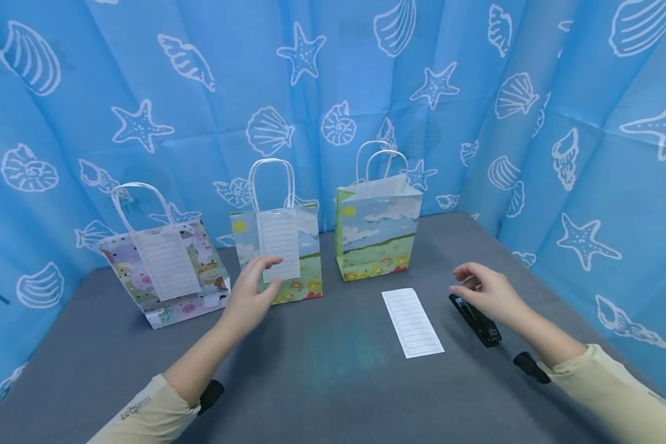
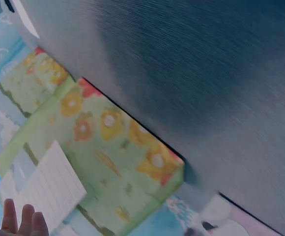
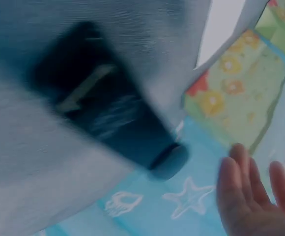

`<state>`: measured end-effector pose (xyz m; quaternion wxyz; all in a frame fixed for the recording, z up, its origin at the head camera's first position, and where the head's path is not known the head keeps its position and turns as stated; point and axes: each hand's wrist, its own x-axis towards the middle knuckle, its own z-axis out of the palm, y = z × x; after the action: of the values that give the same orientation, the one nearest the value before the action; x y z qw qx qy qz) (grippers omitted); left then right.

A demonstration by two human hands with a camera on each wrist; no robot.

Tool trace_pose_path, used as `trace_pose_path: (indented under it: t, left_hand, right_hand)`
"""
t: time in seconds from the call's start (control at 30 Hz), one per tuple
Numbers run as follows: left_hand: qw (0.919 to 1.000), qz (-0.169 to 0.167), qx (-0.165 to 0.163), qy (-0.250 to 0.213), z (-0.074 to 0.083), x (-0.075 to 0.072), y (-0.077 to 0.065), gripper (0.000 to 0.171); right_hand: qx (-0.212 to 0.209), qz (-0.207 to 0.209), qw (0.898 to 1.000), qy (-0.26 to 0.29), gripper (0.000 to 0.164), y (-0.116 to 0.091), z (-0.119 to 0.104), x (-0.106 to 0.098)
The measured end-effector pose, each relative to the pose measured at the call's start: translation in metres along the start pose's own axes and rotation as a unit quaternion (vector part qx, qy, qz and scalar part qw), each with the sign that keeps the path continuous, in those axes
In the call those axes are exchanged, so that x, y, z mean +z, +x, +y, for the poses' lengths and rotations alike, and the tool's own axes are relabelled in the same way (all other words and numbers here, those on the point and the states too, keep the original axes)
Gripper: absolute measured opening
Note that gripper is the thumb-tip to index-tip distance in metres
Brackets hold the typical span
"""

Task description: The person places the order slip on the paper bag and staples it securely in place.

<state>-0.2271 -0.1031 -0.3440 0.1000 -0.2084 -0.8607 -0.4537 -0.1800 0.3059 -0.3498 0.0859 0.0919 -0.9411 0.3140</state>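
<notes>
Overlapping stapler (image 1: pixel 481 325) in head view, right hand (image 1: pixel 493 296) apart in wrist view.

The left hand (image 2: pixel 10 225) shows 4 fingertips at the lower left corner, near a white lined slip (image 2: pixel 54 189) — contact cannot be told. The slip lies against a flowered bag (image 2: pixel 108 157), whose base edge runs diagonally along the grey table (image 2: pixel 241 98). Behind it, bag number 2 (image 2: pixel 32 81) — also flowered — meets blue curtain (image 2: pixel 0 51).
</notes>
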Motion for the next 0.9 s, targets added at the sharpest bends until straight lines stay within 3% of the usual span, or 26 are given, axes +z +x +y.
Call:
trace_pose_path:
  t: [0.13, 0.23, 0.4, 0.53, 0.7, 0.9]
  left_hand:
    - [0.9996, -0.013, -0.015, -0.018, 0.005, 0.012, 0.004, 0.038]
    - [0.9976, -0.036, -0.039, -0.044, 0.007, 0.021, 0.007, 0.041]
    - [0.9889, -0.093, -0.091, -0.070, 0.013, 0.042, 0.010, 0.045]
    - [0.9804, -0.140, -0.119, -0.072, 0.015, 0.058, 0.011, 0.044]
    - [0.9649, -0.186, -0.159, -0.095, 0.014, 0.078, 0.014, 0.047]
    - [0.9324, -0.210, -0.257, -0.143, 0.020, 0.103, 0.018, 0.049]
  right_hand:
    - [-0.031, -0.067, 0.997, 0.021, 0.048, 0.016, -0.006, 0.014]
    - [-0.029, -0.113, 0.993, 0.029, 0.057, 0.028, -0.006, 0.023]
    - [0.031, -0.194, 0.979, 0.061, 0.070, 0.043, -0.004, 0.033]
    - [0.095, -0.225, 0.967, 0.066, 0.075, 0.050, -0.003, 0.040]
    - [0.179, -0.222, 0.956, 0.061, 0.075, 0.055, -0.006, 0.047]
    - [0.209, -0.225, 0.952, 0.009, 0.076, 0.061, -0.007, 0.057]
